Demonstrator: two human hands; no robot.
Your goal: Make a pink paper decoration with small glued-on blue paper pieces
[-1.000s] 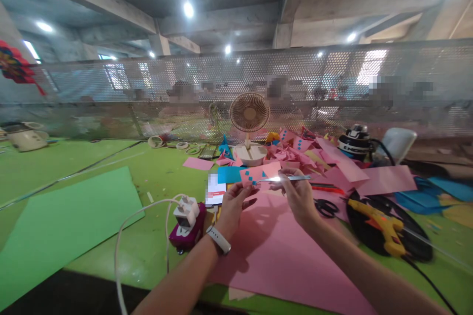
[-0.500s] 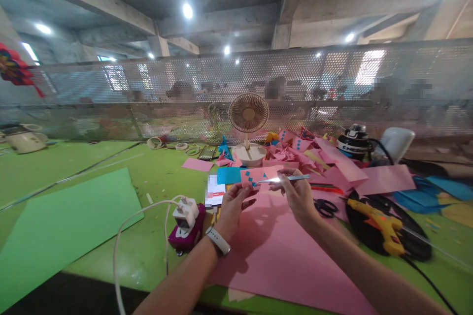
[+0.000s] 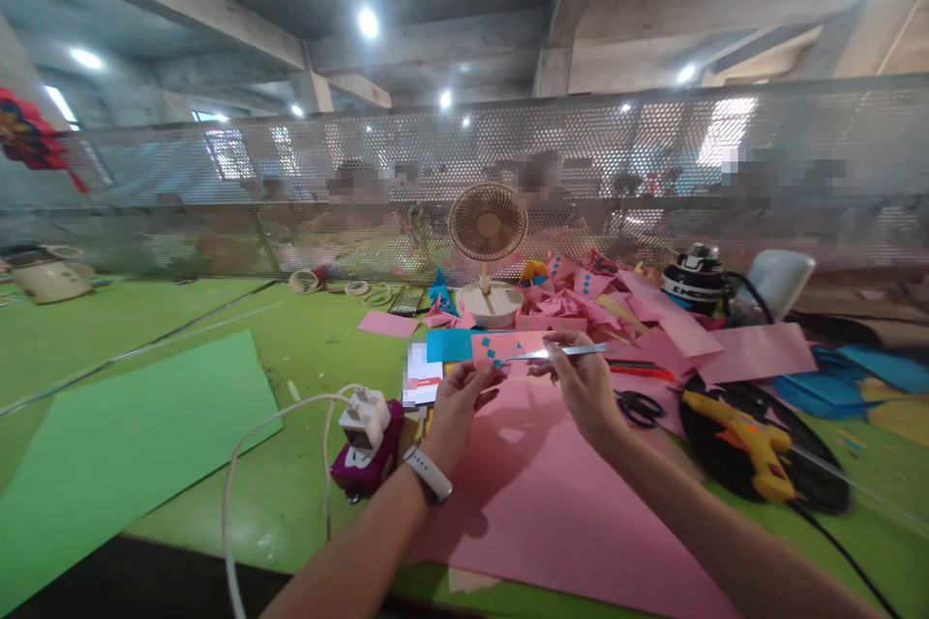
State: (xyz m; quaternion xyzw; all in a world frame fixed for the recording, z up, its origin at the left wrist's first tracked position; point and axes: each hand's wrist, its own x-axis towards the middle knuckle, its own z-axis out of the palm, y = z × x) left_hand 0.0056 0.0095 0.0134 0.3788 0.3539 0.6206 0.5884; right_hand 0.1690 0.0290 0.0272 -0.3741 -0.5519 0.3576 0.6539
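Note:
Between my two hands a pink paper strip (image 3: 514, 345) is held up, with several small blue paper diamonds on it. My left hand (image 3: 460, 401) is closed on the strip's lower left edge. In my right hand (image 3: 579, 379) a pair of metal tweezers (image 3: 581, 349) is pinched, lying nearly level, its tip pointing left at the blue pieces near my left fingertips. Whether the tip grips a piece is too small to tell. Beneath both hands lies a large pink paper sheet (image 3: 552, 493). A blue paper piece (image 3: 450, 344) sits just left of the strip.
A purple power strip (image 3: 367, 464) with white plugs and a phone (image 3: 422, 375) stand left. Right are black scissors (image 3: 640, 408) and a yellow glue gun (image 3: 747, 440) on a black dish. A small fan (image 3: 488, 224) stands behind, beside piled pink paper scraps (image 3: 573, 300).
Almost nothing differs. The tweezers and my right hand have shifted very slightly; both hands keep their hold.

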